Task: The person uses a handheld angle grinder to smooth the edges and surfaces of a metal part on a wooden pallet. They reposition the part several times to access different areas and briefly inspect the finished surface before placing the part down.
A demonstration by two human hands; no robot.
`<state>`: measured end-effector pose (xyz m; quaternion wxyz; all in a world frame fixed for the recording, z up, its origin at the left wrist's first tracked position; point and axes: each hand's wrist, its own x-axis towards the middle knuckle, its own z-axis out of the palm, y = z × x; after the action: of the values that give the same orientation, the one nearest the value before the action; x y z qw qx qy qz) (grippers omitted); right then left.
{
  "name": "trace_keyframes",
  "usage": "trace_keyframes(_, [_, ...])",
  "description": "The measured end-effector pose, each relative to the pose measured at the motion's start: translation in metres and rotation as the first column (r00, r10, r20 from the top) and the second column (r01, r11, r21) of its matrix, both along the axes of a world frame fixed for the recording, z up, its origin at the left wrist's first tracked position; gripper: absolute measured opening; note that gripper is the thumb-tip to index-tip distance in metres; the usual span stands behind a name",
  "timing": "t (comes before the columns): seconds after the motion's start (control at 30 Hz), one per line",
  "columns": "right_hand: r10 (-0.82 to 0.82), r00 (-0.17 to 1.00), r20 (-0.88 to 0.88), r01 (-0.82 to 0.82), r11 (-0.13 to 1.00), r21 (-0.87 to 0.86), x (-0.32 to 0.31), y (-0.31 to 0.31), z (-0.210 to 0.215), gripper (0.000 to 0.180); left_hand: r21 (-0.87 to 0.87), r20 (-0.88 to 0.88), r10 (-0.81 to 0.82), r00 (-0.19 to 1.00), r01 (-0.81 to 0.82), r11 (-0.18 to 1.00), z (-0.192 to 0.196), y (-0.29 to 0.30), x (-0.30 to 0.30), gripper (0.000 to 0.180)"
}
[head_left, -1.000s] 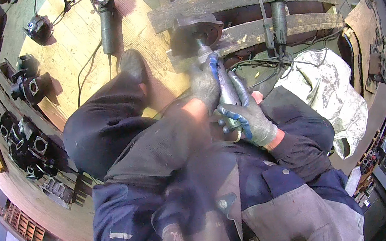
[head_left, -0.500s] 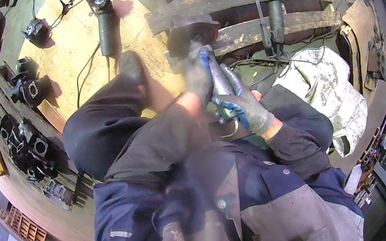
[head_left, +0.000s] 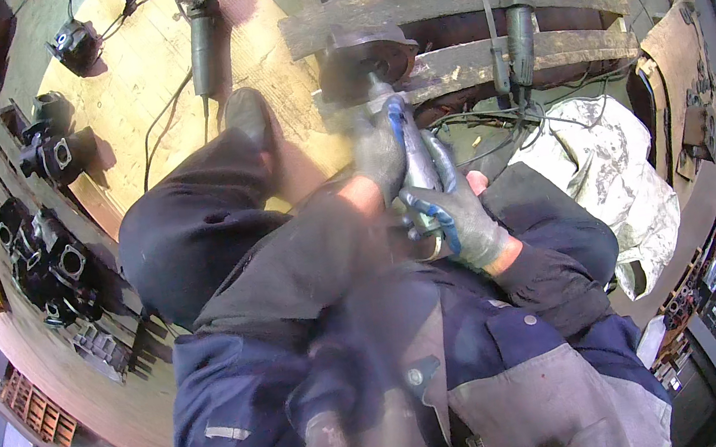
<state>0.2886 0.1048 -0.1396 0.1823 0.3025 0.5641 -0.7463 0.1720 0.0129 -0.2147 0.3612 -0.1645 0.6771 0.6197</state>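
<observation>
Head view, and the left grip (head_left: pixel 381 157) is wrapped around the front of a silver tool (head_left: pixel 421 170), the right grip (head_left: pixel 469 223) clasping its rear, both gloved! Its tip points at a dark casting (head_left: pixel 396 53); whether they touch is too blurred to call. That casting sits at the near left corner of the pallet (head_left: pixel 455 4). Left, a grinder (head_left: pixel 204 52) lies on the board (head_left: pixel 134 86); right, a second tool (head_left: pixel 520 37) rests across the slats, a crumpled white cloth (head_left: pixel 601 178) just nearer.
</observation>
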Motion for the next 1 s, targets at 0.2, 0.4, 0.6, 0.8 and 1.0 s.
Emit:
trace_keyframes(0.2, [-0.158,0.987,0.028,0.161,0.966,-0.204,0.006,0.005,0.008,0.093,0.23,0.07,0.158,0.985,-0.17,0.958,0.008,0.003,0.006,0.062])
trace_keyframes(0.4, [-0.162,0.984,0.072,0.173,0.969,-0.177,-0.017,0.002,0.024,0.096,0.169,0.023,0.196,0.98,-0.197,0.966,0.008,0.007,0.0,0.055])
trace_keyframes(0.6, [-0.187,0.976,0.109,0.202,0.967,-0.154,-0.018,0.003,0.033,0.094,0.083,0.117,0.137,0.984,-0.147,0.986,0.012,0.01,0.0,0.047])
trace_keyframes(0.8, [-0.132,0.99,0.054,0.137,0.985,-0.105,0.017,-0.003,-0.007,0.072,0.158,0.021,0.129,0.991,-0.131,0.979,0.01,0.005,0.007,0.057])
trace_keyframes(1.0, [-0.155,0.984,0.088,0.176,0.914,-0.365,0.037,0.005,-0.016,0.066,0.145,0.152,0.17,0.974,-0.192,0.971,0.013,0.002,0.015,0.053])
